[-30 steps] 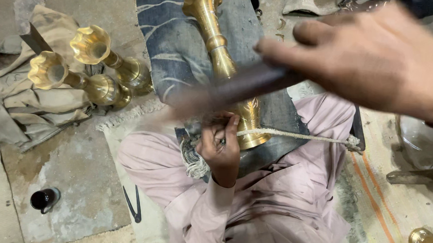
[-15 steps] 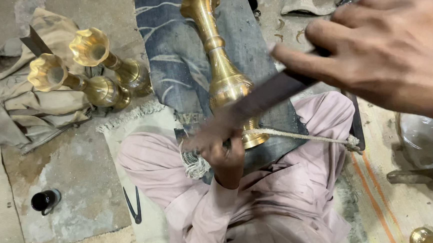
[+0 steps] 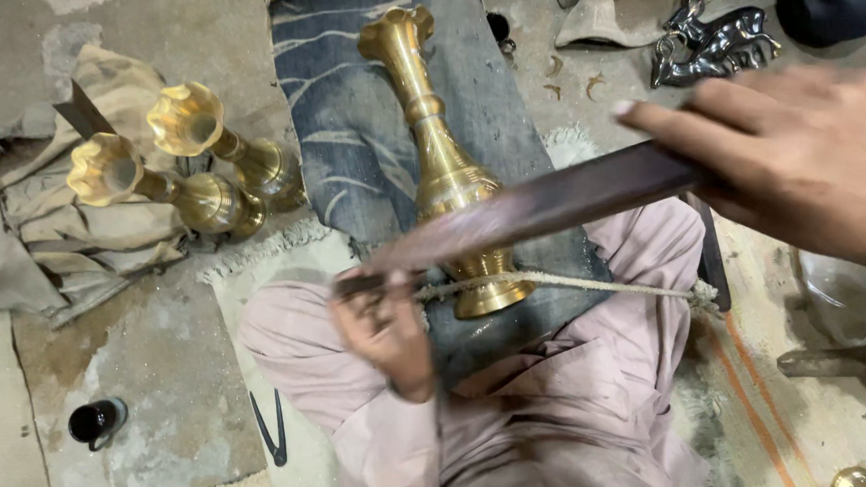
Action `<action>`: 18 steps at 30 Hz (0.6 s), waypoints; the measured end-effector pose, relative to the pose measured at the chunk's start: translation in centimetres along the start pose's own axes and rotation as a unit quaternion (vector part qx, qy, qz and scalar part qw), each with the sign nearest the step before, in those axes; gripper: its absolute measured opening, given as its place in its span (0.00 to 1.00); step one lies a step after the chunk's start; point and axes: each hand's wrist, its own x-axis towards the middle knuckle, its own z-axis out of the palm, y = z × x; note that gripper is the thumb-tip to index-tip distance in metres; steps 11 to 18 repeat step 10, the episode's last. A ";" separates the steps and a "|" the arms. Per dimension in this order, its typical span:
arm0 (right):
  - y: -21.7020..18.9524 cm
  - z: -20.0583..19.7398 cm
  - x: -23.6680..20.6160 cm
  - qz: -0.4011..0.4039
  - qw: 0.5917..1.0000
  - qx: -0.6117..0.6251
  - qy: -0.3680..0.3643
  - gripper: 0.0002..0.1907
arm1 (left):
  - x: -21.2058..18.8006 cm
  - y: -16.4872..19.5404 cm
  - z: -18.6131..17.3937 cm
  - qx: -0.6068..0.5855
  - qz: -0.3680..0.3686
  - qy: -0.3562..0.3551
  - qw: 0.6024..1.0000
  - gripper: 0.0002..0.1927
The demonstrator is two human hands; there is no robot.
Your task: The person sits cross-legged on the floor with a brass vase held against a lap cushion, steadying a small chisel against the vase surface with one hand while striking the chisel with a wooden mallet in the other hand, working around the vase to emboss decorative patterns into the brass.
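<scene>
Head view: your left hand (image 3: 386,329) at six o'clock is clenched on the near end of the long dark blade (image 3: 541,207), and your right hand (image 3: 799,166) at three o'clock grips its far end, fingers wrapped over it. Under the blade lies the brass vase (image 3: 438,163) on blue denim cloth (image 3: 345,108), a rope (image 3: 596,286) across its base. Out at ten o'clock, two brass vases (image 3: 183,164) lie on beige cloth (image 3: 52,237).

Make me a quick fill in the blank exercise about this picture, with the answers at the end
Both hands hold a long dark ____ across the brass vase.
A ____ crosses the vase's base.
____ more brass vases lie on cloth at the left.
The vase rests on a strip of ____ fabric.

Answers: bar, rope, Two, blue
</scene>
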 end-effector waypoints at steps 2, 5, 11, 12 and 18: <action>0.0 2.0 -1.4 0.065 0.986 0.149 0.025 0.34 | 1.3 1.3 -1.7 -0.074 -0.023 -0.017 0.997 0.17; -1.6 6.8 -2.1 0.194 0.887 0.418 0.024 0.30 | 2.6 2.5 -4.0 -0.125 -0.104 -0.029 0.986 0.12; -6.2 14.4 -3.2 0.332 0.698 0.635 -0.009 0.26 | 0.9 1.3 -7.7 -0.100 -0.221 -0.050 0.969 0.06; -6.2 14.4 -3.2 0.332 0.698 0.635 -0.009 0.26 | 0.9 1.3 -7.7 -0.100 -0.221 -0.050 0.969 0.06; -6.2 14.4 -3.2 0.332 0.698 0.635 -0.009 0.26 | 0.9 1.3 -7.7 -0.100 -0.221 -0.050 0.969 0.06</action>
